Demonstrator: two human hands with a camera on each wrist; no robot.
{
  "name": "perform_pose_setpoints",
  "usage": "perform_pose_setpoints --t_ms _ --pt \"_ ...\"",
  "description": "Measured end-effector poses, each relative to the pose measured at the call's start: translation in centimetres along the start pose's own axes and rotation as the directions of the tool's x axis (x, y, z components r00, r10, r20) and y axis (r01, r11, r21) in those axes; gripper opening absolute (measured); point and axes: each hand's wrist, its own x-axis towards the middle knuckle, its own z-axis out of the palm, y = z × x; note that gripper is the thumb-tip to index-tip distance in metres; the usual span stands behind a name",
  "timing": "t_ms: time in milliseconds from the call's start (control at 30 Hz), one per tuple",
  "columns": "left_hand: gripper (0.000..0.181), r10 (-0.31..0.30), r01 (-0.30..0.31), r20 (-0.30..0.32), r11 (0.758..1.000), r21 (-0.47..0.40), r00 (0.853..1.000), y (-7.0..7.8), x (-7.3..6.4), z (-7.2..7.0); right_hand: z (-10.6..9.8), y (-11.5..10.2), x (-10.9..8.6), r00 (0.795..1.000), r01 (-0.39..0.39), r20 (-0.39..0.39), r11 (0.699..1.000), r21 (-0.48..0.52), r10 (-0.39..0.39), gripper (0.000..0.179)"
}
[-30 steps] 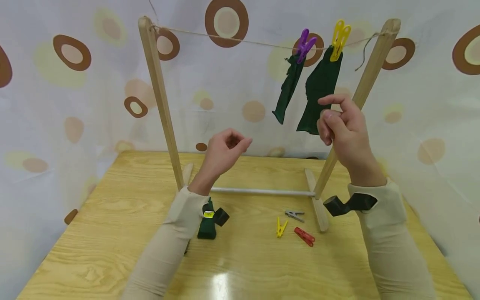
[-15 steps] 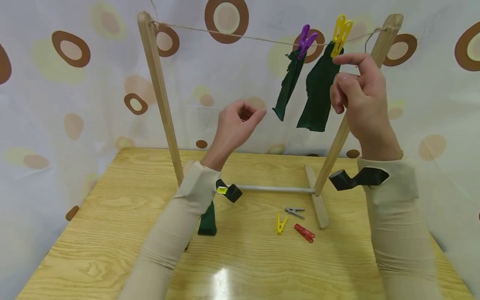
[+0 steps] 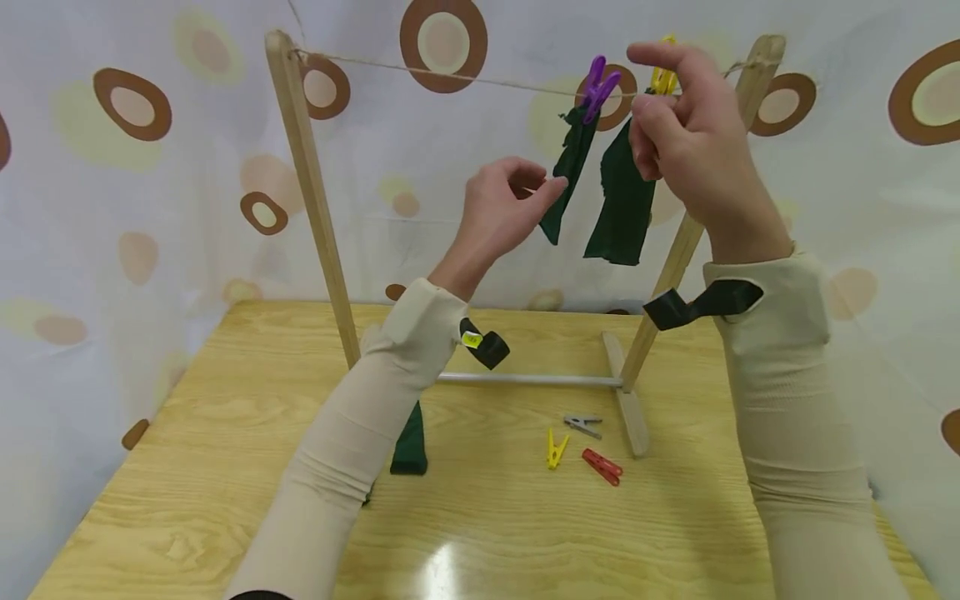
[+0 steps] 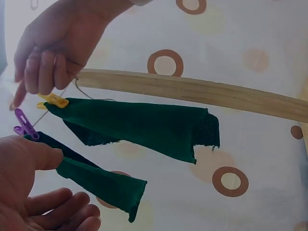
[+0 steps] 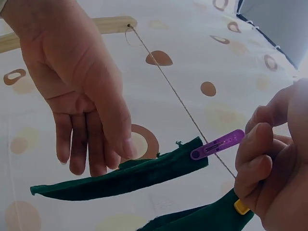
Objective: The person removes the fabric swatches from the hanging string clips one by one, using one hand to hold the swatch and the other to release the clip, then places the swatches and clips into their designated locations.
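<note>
A narrow folded green cloth (image 3: 573,154) hangs from the string under a purple clothespin (image 3: 600,90). My left hand (image 3: 506,208) is beside its lower part, fingers loosely bent, the thumb overlapping the cloth's edge; contact is unclear. Close to the right of that clothespin, my right hand (image 3: 693,137) reaches with index finger extended and other fingers curled, apparently holding nothing. Behind it, a wider green cloth (image 3: 624,204) hangs from a yellow clothespin (image 3: 664,77), partly hidden in the head view. The left wrist view shows this wider cloth (image 4: 139,122) whole.
A wooden frame with a left post (image 3: 311,192) and right post (image 3: 675,258) carries the string (image 3: 450,77). Grey (image 3: 583,423), yellow (image 3: 556,450) and red (image 3: 602,467) clothespins lie on the table (image 3: 487,533). Another green cloth (image 3: 409,446) lies partly under the left forearm.
Both hands have risen toward the string. The left has moved right to the narrow cloth; the right has gone up, then left, and now covers part of the yellow clothespin.
</note>
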Motion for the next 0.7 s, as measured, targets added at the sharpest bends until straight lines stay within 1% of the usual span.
perform_pose_setpoints --t_ms 33,100,200,333,400,500,600,700 --pt "0.033 -0.01 0.01 0.001 1.0 0.007 1.0 0.1 0.1 0.1 0.1 0.0 0.3 1.0 -0.011 -0.003 0.999 -0.045 0.01 0.042" --pt "0.035 -0.022 0.022 -0.001 1.0 0.016 1.0 0.3 0.4 0.3 0.3 -0.1 0.7 1.0 -0.025 -0.013 0.994 -0.102 0.024 0.044" --pt "0.036 -0.022 0.022 0.0 1.0 0.021 1.0 0.8 0.9 0.7 0.4 0.0 1.3 0.999 -0.044 -0.021 0.989 -0.139 0.042 0.047" --pt "0.032 -0.01 0.01 0.02 1.0 -0.002 1.0 1.3 1.8 0.9 0.3 0.1 2.1 0.995 -0.095 0.024 0.984 -0.154 0.1 0.05" --pt "0.028 -0.006 0.006 0.034 1.0 -0.009 0.999 1.4 2.1 1.0 0.1 0.1 2.3 0.987 -0.135 0.063 0.978 -0.158 0.146 0.051" --pt "0.022 0.003 -0.003 0.05 1.0 -0.005 0.999 1.4 2.3 1.0 -0.1 0.2 2.5 0.975 -0.168 0.114 0.968 -0.185 0.191 0.053" --pt "0.02 0.011 -0.012 0.052 1.0 0.007 0.999 1.3 2.3 0.8 -0.1 0.3 2.6 0.97 -0.167 0.142 0.966 -0.195 0.197 0.05" --pt "0.018 0.012 -0.013 0.05 1.0 0.0 0.999 1.2 2.4 0.8 0.1 0.6 2.8 0.976 -0.153 0.123 0.97 -0.187 0.178 0.046"
